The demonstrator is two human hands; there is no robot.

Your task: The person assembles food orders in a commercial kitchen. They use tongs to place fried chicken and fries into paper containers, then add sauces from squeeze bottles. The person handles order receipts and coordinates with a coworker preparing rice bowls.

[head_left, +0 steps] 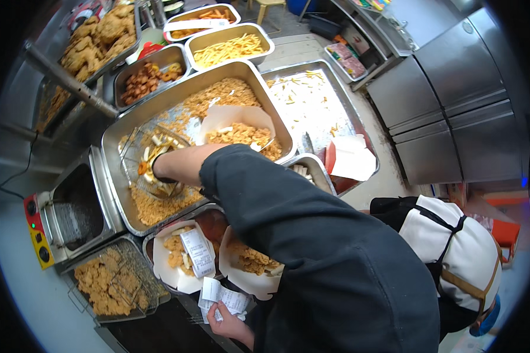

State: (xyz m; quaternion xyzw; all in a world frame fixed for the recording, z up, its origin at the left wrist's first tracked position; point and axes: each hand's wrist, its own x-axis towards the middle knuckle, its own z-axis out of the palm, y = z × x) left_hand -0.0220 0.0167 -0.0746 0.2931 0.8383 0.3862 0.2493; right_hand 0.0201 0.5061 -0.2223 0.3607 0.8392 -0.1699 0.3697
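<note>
My right arm, in a dark sleeve, stretches across to a wire basket (136, 154) holding fries and other fried pieces. My right hand (162, 170), with a black band or glove edge at the wrist, is down in that basket; its fingers are hidden. The basket rests in a large steel tray (119, 203) of crumbly fried coating. Low in the view, my left hand (229, 325) pinches paper receipts (225, 299). Just beyond them stand two white cartons of fried food, one carton (179, 276) with a printed slip (198, 253) on it, the other carton (250, 281) partly behind my sleeve.
Another open carton (232, 117) sits in the large tray. Behind are trays of fries (232, 50) and fried chunks (144, 82). At left are a fryer (79, 206) and a basket of fried chicken (109, 282). A person in a white apron (453, 235) bends at right, near steel cabinets (418, 88).
</note>
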